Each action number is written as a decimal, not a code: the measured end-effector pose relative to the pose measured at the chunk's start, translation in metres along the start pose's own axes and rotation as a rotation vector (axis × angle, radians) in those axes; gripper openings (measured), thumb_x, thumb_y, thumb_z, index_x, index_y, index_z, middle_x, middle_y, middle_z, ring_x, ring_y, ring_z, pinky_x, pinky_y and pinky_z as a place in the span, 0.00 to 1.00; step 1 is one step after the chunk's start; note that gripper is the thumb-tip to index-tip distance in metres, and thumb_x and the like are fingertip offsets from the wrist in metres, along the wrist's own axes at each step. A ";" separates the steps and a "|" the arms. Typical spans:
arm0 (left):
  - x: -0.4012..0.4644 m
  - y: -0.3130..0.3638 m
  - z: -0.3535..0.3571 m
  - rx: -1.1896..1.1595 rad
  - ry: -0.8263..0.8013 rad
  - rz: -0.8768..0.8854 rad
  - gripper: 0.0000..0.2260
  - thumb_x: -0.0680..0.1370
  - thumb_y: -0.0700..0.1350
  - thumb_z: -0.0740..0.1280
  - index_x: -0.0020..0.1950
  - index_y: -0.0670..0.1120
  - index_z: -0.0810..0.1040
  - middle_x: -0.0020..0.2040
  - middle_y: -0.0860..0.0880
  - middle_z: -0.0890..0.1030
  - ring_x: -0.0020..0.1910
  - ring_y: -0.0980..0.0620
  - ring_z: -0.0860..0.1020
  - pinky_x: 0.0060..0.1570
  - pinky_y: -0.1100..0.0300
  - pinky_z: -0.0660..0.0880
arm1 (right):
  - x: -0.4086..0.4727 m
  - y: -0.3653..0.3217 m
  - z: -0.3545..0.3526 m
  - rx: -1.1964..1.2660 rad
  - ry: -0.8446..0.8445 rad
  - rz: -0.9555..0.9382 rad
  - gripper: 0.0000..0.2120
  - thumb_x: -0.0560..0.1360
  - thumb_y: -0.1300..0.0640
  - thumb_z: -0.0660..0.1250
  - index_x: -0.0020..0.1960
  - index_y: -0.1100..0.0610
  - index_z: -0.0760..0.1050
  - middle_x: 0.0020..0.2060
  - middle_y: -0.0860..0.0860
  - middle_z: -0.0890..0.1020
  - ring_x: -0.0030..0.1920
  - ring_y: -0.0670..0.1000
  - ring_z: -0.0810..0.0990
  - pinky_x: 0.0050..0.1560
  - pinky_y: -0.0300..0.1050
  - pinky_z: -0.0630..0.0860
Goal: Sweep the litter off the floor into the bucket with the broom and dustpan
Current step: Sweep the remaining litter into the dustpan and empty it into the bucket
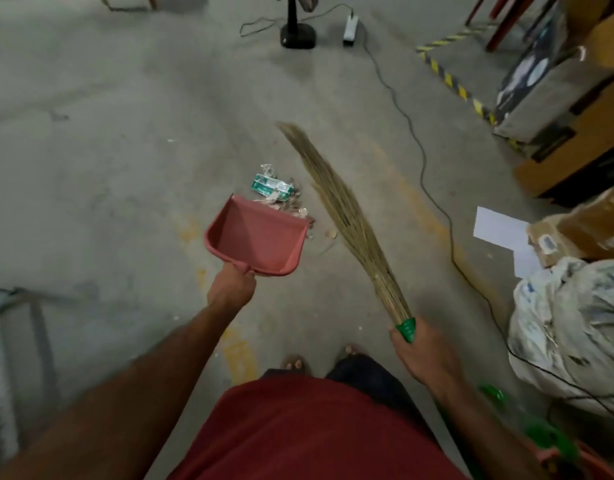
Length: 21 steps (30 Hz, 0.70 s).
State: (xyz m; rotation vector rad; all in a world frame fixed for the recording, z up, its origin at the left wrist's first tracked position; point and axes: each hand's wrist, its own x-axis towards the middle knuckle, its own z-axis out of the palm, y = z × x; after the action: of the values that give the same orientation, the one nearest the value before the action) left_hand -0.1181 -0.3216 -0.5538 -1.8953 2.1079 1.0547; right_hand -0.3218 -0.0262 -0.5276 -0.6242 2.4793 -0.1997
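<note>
My left hand grips the handle of a pink dustpan, whose open mouth faces a small pile of litter: a green and white wrapper, clear plastic and brown scraps on the concrete floor. My right hand holds a grass broom by its green collar. The bristles reach up and left, to the right of the litter, with their tips beyond it. At the bottom right corner a red rim with green parts shows; I cannot tell whether it is the bucket.
A black cable runs down the floor on the right from a white power strip beside a fan base. Cardboard boxes, white paper and a stuffed white sack crowd the right side. Metal parts lie at left.
</note>
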 end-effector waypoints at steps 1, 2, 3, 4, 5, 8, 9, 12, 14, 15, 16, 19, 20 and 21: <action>0.007 -0.004 -0.003 -0.023 0.008 0.009 0.18 0.79 0.49 0.62 0.66 0.42 0.72 0.65 0.36 0.74 0.63 0.36 0.74 0.60 0.48 0.71 | 0.014 -0.010 -0.003 0.005 -0.015 -0.025 0.17 0.79 0.38 0.62 0.48 0.52 0.71 0.37 0.50 0.79 0.35 0.51 0.79 0.36 0.47 0.78; 0.014 -0.007 -0.004 -0.042 0.017 0.002 0.17 0.79 0.47 0.62 0.66 0.42 0.73 0.64 0.35 0.74 0.62 0.35 0.74 0.59 0.48 0.71 | 0.029 -0.019 -0.007 0.004 -0.025 -0.044 0.17 0.79 0.38 0.62 0.49 0.53 0.71 0.37 0.50 0.79 0.35 0.51 0.79 0.36 0.47 0.77; 0.021 -0.011 -0.006 -0.070 0.029 -0.034 0.16 0.79 0.46 0.62 0.65 0.42 0.74 0.63 0.35 0.75 0.62 0.34 0.74 0.59 0.48 0.71 | 0.046 -0.029 -0.011 0.000 -0.035 -0.059 0.17 0.80 0.39 0.62 0.49 0.53 0.71 0.37 0.51 0.79 0.35 0.51 0.79 0.35 0.46 0.76; 0.028 -0.014 -0.008 -0.104 0.040 -0.091 0.14 0.79 0.45 0.62 0.62 0.41 0.75 0.61 0.35 0.76 0.60 0.34 0.75 0.58 0.48 0.71 | 0.065 -0.038 -0.013 -0.006 -0.045 -0.072 0.16 0.80 0.40 0.63 0.49 0.53 0.70 0.37 0.51 0.78 0.35 0.52 0.79 0.35 0.46 0.75; 0.035 -0.019 -0.011 -0.122 0.043 -0.139 0.12 0.79 0.44 0.62 0.58 0.41 0.77 0.59 0.35 0.77 0.59 0.34 0.76 0.57 0.49 0.72 | 0.084 -0.047 -0.014 -0.015 -0.054 -0.083 0.16 0.80 0.40 0.63 0.50 0.54 0.69 0.38 0.52 0.78 0.36 0.53 0.79 0.36 0.46 0.76; 0.059 -0.034 -0.017 -0.122 0.032 -0.167 0.09 0.78 0.39 0.61 0.52 0.37 0.78 0.55 0.34 0.79 0.56 0.35 0.77 0.56 0.50 0.73 | 0.147 -0.078 -0.011 -0.097 -0.109 -0.094 0.16 0.78 0.40 0.64 0.51 0.53 0.68 0.39 0.53 0.78 0.38 0.56 0.80 0.39 0.49 0.78; 0.066 -0.037 -0.020 -0.124 0.034 -0.165 0.10 0.78 0.38 0.61 0.54 0.36 0.78 0.57 0.34 0.78 0.57 0.35 0.76 0.59 0.49 0.73 | 0.169 -0.089 -0.008 -0.129 -0.140 -0.099 0.16 0.77 0.40 0.64 0.52 0.53 0.67 0.40 0.52 0.78 0.38 0.55 0.79 0.38 0.48 0.77; 0.089 -0.036 -0.022 -0.049 0.035 -0.154 0.18 0.78 0.44 0.57 0.62 0.36 0.76 0.59 0.34 0.77 0.57 0.35 0.76 0.56 0.49 0.72 | 0.238 -0.127 0.009 -0.236 -0.264 -0.132 0.18 0.77 0.41 0.64 0.53 0.53 0.64 0.44 0.53 0.79 0.40 0.55 0.78 0.38 0.46 0.72; 0.112 -0.031 -0.019 0.045 0.002 -0.205 0.17 0.81 0.46 0.57 0.64 0.38 0.76 0.57 0.33 0.77 0.56 0.34 0.76 0.52 0.50 0.71 | 0.279 -0.151 0.023 -0.313 -0.367 -0.167 0.19 0.77 0.40 0.64 0.55 0.55 0.66 0.49 0.56 0.80 0.44 0.57 0.79 0.42 0.47 0.73; 0.126 -0.026 -0.017 0.080 -0.017 -0.243 0.15 0.82 0.45 0.58 0.64 0.39 0.75 0.57 0.33 0.77 0.56 0.35 0.77 0.51 0.50 0.71 | 0.296 -0.162 0.030 -0.341 -0.420 -0.184 0.20 0.77 0.40 0.63 0.57 0.56 0.69 0.51 0.56 0.81 0.46 0.58 0.80 0.44 0.47 0.75; 0.140 -0.023 -0.013 0.089 -0.017 -0.273 0.14 0.82 0.45 0.59 0.63 0.40 0.75 0.56 0.34 0.78 0.55 0.35 0.77 0.50 0.51 0.70 | 0.313 -0.171 0.038 -0.363 -0.468 -0.201 0.21 0.78 0.39 0.63 0.58 0.56 0.72 0.51 0.56 0.82 0.49 0.58 0.81 0.46 0.47 0.76; 0.187 -0.016 0.003 0.048 0.033 -0.415 0.13 0.81 0.47 0.60 0.59 0.40 0.76 0.53 0.37 0.79 0.52 0.36 0.78 0.47 0.51 0.72 | 0.361 -0.199 0.069 -0.472 -0.540 -0.286 0.23 0.79 0.37 0.60 0.62 0.54 0.74 0.55 0.54 0.82 0.53 0.57 0.82 0.47 0.47 0.75; 0.202 -0.016 0.009 0.018 0.070 -0.488 0.13 0.81 0.48 0.60 0.59 0.40 0.76 0.52 0.37 0.79 0.51 0.36 0.79 0.48 0.49 0.75 | 0.377 -0.208 0.082 -0.513 -0.562 -0.312 0.24 0.79 0.37 0.59 0.64 0.54 0.74 0.56 0.54 0.82 0.55 0.57 0.82 0.49 0.48 0.76; 0.214 -0.018 0.015 -0.012 0.117 -0.554 0.14 0.80 0.48 0.61 0.58 0.40 0.75 0.52 0.37 0.79 0.52 0.35 0.79 0.50 0.46 0.76 | 0.393 -0.217 0.098 -0.548 -0.588 -0.333 0.25 0.80 0.38 0.59 0.67 0.55 0.73 0.58 0.55 0.82 0.56 0.58 0.82 0.52 0.50 0.76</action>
State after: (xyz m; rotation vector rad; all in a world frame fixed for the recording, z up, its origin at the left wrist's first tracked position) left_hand -0.1518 -0.4906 -0.6835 -2.3879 1.4669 0.8431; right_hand -0.4684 -0.4045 -0.7427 -1.1333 1.8350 0.4916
